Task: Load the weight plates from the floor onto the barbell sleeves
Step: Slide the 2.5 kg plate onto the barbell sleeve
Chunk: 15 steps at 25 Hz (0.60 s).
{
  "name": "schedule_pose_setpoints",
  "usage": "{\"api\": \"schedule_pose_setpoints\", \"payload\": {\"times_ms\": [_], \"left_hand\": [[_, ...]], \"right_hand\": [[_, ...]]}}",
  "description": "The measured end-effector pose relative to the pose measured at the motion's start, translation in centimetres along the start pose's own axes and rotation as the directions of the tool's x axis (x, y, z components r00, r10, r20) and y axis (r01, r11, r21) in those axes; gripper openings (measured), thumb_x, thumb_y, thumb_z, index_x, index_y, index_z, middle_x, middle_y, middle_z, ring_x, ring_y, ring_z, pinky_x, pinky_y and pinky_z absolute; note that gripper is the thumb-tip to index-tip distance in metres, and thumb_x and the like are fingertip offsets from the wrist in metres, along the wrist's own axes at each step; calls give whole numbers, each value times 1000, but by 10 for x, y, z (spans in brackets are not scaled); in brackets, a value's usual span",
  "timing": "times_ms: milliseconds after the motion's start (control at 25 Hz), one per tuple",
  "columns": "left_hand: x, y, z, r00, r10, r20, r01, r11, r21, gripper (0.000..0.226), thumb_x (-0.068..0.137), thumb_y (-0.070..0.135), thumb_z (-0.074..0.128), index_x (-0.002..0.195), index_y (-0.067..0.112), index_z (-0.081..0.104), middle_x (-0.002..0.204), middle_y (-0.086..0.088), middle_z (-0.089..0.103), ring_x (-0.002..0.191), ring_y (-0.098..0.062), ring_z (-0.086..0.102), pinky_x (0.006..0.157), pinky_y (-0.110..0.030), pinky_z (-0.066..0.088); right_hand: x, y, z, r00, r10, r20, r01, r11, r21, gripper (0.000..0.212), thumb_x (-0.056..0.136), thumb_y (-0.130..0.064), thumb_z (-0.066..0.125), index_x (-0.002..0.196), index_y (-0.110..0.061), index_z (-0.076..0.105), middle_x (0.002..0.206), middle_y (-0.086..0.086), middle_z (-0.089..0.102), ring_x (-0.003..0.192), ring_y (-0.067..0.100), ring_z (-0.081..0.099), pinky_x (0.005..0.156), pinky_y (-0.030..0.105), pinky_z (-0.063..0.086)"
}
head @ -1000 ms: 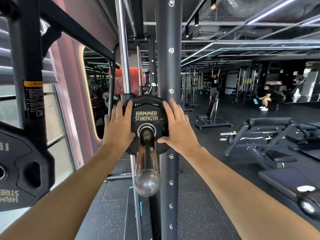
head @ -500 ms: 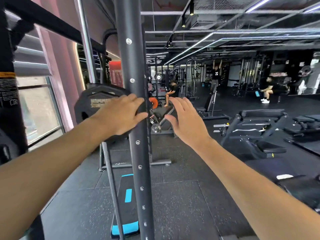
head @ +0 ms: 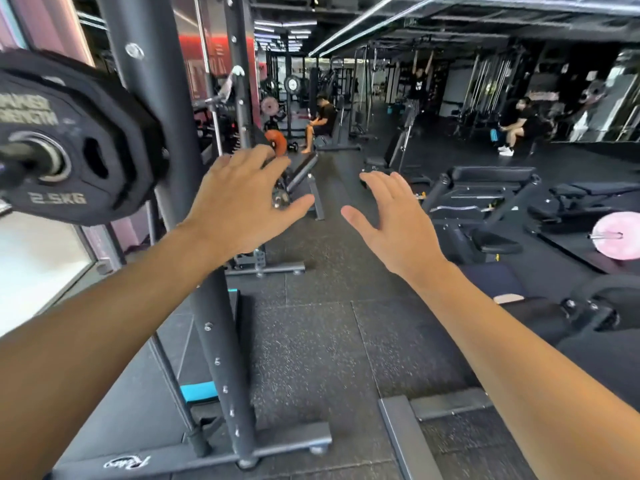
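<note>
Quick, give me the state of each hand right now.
Left hand: open, fingers spread, holding nothing.
Right hand: open, fingers spread, holding nothing.

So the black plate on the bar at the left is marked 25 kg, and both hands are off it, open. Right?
Not quite. In the head view the black plate on the bar reads 2.5KG. The left hand and right hand are indeed off it, open.

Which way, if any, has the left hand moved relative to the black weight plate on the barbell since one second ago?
Yes. The left hand has come off the weight plate and now hovers open to its right, past the rack upright, touching nothing.
</note>
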<state>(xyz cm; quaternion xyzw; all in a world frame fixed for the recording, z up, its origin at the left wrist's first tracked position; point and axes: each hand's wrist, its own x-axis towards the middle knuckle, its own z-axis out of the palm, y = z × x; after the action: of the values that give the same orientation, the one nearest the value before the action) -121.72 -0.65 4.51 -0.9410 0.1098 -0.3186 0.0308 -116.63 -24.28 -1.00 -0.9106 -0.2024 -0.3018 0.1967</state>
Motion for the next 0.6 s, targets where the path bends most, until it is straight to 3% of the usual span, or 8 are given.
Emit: {"api": "schedule_pose_setpoints", "payload": {"times_ms": [240,360,600], "left_hand": [[68,-2,144,996,17,85,-9,996,-89,94,86,78,24,144,9,52,148,-10,52,137,-30,47,112,-50,39],[106,-20,199,993,5,114,9,992,-122,107,83,89,14,149,10,47,156,-10,44,143,-32,41,115,-54,34],[163,-45,304,978,10,209,22,988,-150,112,81,92,13,148,10,48,155,-12,45,142,-34,42,115,-57,33]], "right_hand": [[48,64,91,990,75,120,-68,996,-57,79,93,-72,30,151,-18,39,159,2,37,153,29,20,116,59,31],[91,92,131,981,111,156,-102,993,-64,81,92,-73,30,151,-18,39,160,4,36,153,29,20,115,59,31],[154,139,214,961,141,237,-139,990,-25,83,89,-75,28,152,-21,36,161,3,33,154,29,17,118,56,28]]}}
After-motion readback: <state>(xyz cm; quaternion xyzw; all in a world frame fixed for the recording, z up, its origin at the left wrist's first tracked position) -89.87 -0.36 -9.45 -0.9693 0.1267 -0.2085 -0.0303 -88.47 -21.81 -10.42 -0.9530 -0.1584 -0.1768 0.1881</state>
